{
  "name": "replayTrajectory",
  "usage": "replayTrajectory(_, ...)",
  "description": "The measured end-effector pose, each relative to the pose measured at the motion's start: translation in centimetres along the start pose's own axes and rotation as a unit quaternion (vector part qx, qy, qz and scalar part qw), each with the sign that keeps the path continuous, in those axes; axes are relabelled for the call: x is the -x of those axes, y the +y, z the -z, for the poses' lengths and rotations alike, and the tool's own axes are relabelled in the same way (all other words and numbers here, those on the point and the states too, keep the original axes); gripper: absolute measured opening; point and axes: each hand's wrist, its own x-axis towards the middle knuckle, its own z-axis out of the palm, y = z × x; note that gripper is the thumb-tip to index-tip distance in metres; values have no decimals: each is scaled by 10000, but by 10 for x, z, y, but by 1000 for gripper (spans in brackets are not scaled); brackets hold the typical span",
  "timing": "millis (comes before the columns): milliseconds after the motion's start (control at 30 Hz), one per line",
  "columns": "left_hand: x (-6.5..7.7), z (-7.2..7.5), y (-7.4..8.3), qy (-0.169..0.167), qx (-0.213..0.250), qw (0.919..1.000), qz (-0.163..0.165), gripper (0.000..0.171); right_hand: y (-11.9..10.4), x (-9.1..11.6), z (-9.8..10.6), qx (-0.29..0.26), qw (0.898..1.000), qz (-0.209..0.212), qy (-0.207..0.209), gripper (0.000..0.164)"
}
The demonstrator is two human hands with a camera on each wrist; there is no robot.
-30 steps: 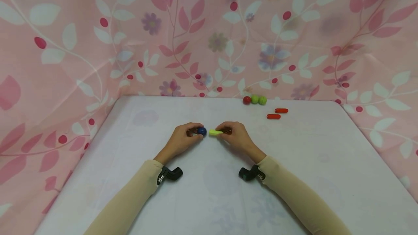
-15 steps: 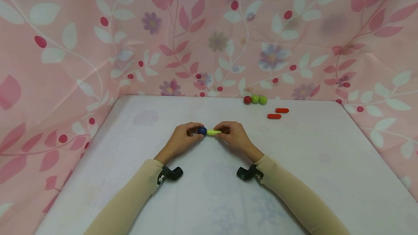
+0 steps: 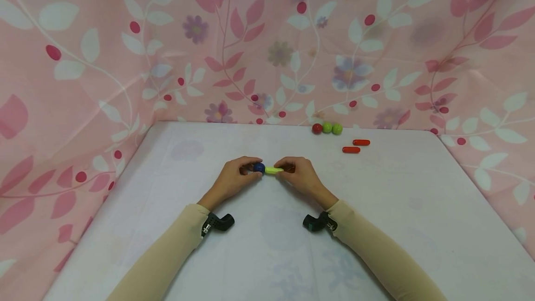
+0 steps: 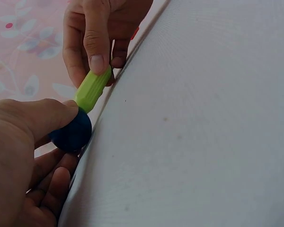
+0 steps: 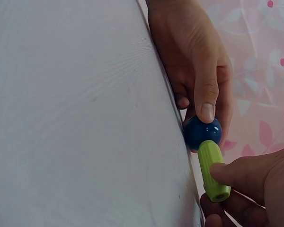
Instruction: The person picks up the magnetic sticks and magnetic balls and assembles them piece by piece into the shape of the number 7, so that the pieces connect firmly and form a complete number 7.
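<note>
Near the middle of the table, my left hand (image 3: 236, 174) pinches a glossy dark blue ball (image 3: 259, 168) between thumb and fingers. My right hand (image 3: 302, 174) pinches a short lime-green ridged stick (image 3: 273, 170), lying roughly level and pointing at the ball. In the left wrist view, the far end of the green stick (image 4: 91, 91) meets the blue ball (image 4: 75, 132) close to my left thumb. The right wrist view has the stick (image 5: 206, 158) against the side of the ball (image 5: 201, 130), with a small dark hole in its near end. Whether the two are joined cannot be told.
At the back of the white-covered table (image 3: 284, 245), a red ball (image 3: 317, 128) and two green balls (image 3: 332, 128) stand in a row. Two red sticks (image 3: 361, 142) lie in front of them to the right. A pink floral curtain (image 3: 259, 59) hangs behind.
My right hand has moved slightly left, bringing the green stick across the small gap to the blue ball. The left hand has stayed nearly still. Both keep their hold.
</note>
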Motion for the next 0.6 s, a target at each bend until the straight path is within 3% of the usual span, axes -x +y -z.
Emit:
replayTrajectory(367, -1, 0, -2, 14, -54, 10000, -52, 36, 9, 1, 2, -265, 9986, 338, 312, 19)
replayTrajectory(600, -1, 0, -1, 59, -72, 10000, -10, 34, 9, 2, 8, -463, 9987, 76, 208, 19)
